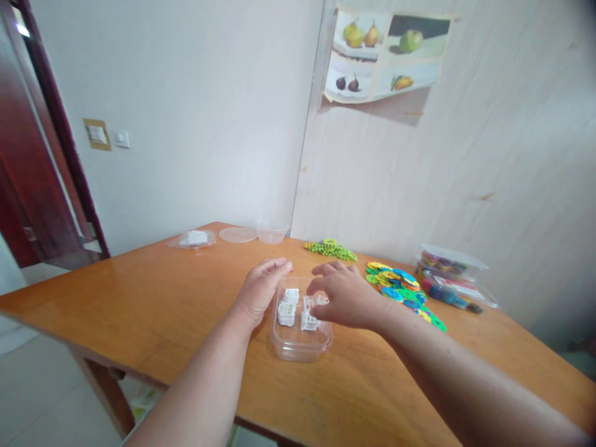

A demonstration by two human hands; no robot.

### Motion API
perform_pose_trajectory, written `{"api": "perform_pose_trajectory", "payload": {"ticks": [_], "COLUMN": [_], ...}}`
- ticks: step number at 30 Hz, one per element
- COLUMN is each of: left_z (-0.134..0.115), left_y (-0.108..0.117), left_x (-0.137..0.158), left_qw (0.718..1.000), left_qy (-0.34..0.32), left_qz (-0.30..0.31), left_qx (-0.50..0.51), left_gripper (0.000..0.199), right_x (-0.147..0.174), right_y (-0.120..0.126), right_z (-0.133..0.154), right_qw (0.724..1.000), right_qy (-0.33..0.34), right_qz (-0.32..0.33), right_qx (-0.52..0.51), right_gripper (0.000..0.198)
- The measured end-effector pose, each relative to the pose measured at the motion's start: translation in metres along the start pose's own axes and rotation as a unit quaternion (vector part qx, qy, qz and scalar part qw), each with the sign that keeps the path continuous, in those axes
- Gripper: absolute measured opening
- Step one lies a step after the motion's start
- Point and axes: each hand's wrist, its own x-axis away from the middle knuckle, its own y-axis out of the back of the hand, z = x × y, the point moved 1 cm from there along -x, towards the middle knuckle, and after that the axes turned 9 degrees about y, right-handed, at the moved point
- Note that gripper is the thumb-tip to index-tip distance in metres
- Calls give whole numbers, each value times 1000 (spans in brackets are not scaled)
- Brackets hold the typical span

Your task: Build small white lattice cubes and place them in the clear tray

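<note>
A clear plastic container [302, 355] sits on the wooden table in front of me. Inside it are small white plastic pieces in stacks, one stack [286, 313] at the left and another stack [310, 321] at the right. Along the container's left side lies my left hand [261, 290], its fingers extended together near the far left corner. My right hand [347, 297] hovers over the right side, fingers curved and spread above the right stack, partly covering it. Nothing shows between the right fingers, though the thumb's tip is close to the white pieces.
Green pieces [331, 249] lie in a pile behind the hands. Colourful plastic discs [403, 288] spread to the right, beside stacked clear boxes [454, 279]. Toward the wall are a clear tub [272, 232], a round lid [238, 234] and a clear lid [193, 239] with a white label.
</note>
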Motion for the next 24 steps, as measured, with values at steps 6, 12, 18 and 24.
{"api": "perform_pose_trajectory", "payload": {"ticks": [6, 12, 18, 24], "left_z": [2, 1, 0, 1], "left_y": [0, 0, 0, 2], "left_x": [-2, -1, 0, 0], "left_qw": [1000, 1000, 1000, 1000], "left_qy": [4, -1, -3, 1], "left_qz": [-4, -1, 15, 8], "left_qx": [1, -1, -7, -8], "left_gripper": [38, 36, 35, 35], "right_x": [-3, -3, 1, -3], "right_y": [-5, -7, 3, -15], "right_z": [5, 5, -5, -46], "right_qw": [998, 996, 999, 984], "right_qy": [-11, -7, -25, -161], "right_qz": [62, 88, 7, -66], "right_qx": [10, 13, -22, -30], "right_gripper": [32, 35, 33, 24]}}
